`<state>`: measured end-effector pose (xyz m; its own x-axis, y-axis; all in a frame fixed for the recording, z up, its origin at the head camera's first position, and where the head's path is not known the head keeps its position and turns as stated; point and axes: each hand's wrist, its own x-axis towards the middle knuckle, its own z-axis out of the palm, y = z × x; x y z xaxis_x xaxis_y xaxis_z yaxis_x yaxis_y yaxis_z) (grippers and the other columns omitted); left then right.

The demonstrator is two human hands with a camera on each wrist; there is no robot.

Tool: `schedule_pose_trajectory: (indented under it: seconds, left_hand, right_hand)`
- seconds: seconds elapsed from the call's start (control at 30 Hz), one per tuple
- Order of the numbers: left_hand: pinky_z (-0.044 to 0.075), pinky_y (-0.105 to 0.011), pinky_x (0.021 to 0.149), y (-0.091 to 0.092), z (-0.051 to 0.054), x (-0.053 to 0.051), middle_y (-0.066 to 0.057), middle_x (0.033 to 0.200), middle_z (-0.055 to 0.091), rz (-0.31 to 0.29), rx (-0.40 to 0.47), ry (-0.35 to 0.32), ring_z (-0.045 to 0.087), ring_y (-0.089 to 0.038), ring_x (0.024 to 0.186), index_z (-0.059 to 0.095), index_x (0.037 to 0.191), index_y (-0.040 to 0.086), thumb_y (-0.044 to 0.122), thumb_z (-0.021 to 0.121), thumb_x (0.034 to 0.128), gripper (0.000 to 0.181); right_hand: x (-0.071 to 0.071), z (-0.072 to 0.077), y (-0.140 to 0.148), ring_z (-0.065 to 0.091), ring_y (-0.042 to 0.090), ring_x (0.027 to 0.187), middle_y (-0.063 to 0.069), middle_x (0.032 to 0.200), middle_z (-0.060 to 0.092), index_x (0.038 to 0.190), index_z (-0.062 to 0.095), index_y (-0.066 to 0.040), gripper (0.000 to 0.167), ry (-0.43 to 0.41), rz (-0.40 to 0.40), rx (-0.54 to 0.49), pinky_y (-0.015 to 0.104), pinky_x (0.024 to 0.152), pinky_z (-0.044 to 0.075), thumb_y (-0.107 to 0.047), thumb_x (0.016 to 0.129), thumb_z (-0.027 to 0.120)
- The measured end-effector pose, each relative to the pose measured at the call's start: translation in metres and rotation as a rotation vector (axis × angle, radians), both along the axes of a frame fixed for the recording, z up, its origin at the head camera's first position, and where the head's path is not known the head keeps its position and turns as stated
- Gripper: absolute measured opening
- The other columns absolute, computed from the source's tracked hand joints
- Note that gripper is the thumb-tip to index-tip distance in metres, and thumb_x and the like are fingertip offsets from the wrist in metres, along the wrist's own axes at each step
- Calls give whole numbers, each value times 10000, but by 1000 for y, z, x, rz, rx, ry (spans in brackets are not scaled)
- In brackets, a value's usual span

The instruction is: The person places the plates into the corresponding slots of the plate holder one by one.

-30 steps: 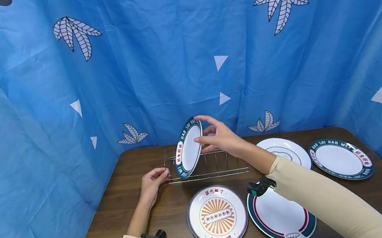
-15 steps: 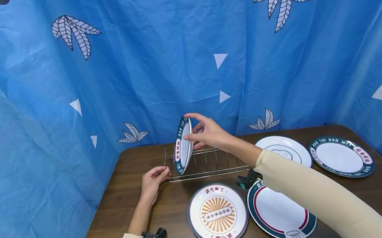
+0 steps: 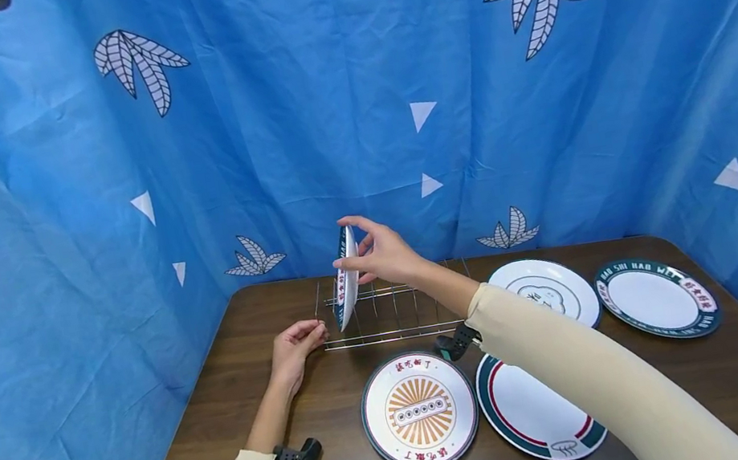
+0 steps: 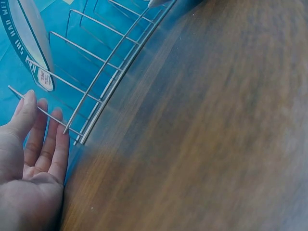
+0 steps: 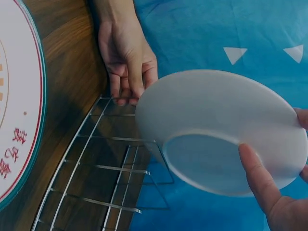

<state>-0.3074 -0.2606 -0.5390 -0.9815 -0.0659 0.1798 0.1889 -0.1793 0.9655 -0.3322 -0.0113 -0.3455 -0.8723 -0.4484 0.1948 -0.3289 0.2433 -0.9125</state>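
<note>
My right hand (image 3: 383,252) pinches the upper edge of a green-rimmed plate (image 3: 346,278), which stands nearly edge-on over the left part of a wire rack (image 3: 401,334). From the right wrist view, the white underside of the plate (image 5: 207,106) shows, with fingers of the right hand (image 5: 274,197) on it. My left hand (image 3: 297,352) holds the rack's left end. In the left wrist view, thumb and fingertips of the left hand (image 4: 38,149) pinch the end wire of the rack (image 4: 103,103), and the plate (image 4: 31,38) is above the wires.
On the brown table (image 3: 222,401), a plate with an orange sunburst (image 3: 420,412) lies in front of the rack. To its right are a plate with a red ring (image 3: 532,414), a white plate (image 3: 557,284) and another green-rimmed plate (image 3: 659,298). A blue curtain (image 3: 319,108) hangs behind.
My right hand has moved left and slightly lower in view with the plate, which has turned from showing its white face to nearly edge-on. My left hand has stayed on the rack.
</note>
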Motion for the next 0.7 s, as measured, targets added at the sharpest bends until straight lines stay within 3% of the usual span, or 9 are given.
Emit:
schedule_pose_trajectory:
  seconds: [0.13, 0.33, 0.57, 0.7]
  left_hand:
    - [629, -323, 809, -1, 1, 0, -411, 1116, 631, -5, -7, 10, 738, -188, 836, 644, 1092, -185, -54, 668, 942, 201]
    - [628, -320, 813, -2, -1, -1, -399, 1127, 635, -5, -22, 21, 738, -196, 859, 657, 1091, -168, -26, 678, 945, 205]
    - [628, -315, 808, -2, -5, -1, -405, 1133, 625, -10, -2, 14, 734, -162, 842, 672, 1074, -142, -20, 675, 948, 176]
    - [628, -316, 812, -2, -4, 0, -391, 1128, 637, -23, -8, 20, 735, -164, 846, 677, 1071, -136, -16, 680, 949, 171]
  right_hand:
    - [2, -1, -7, 683, 393, 853, 219, 1029, 575, 1515, 443, -243, 718, 23, -21, 23, 347, 616, 639, -215, 897, 805]
    - [1, -8, -15, 685, 405, 833, 214, 1006, 580, 1523, 443, -230, 725, 46, -32, 55, 331, 588, 633, -224, 895, 806]
    - [0, -26, -20, 685, 402, 821, 221, 991, 589, 1537, 430, -216, 753, 41, -35, 104, 407, 647, 644, -238, 889, 813]
    - [0, -35, -20, 696, 403, 782, 213, 993, 595, 1560, 403, -219, 770, 55, -33, 113, 366, 619, 639, -257, 902, 800]
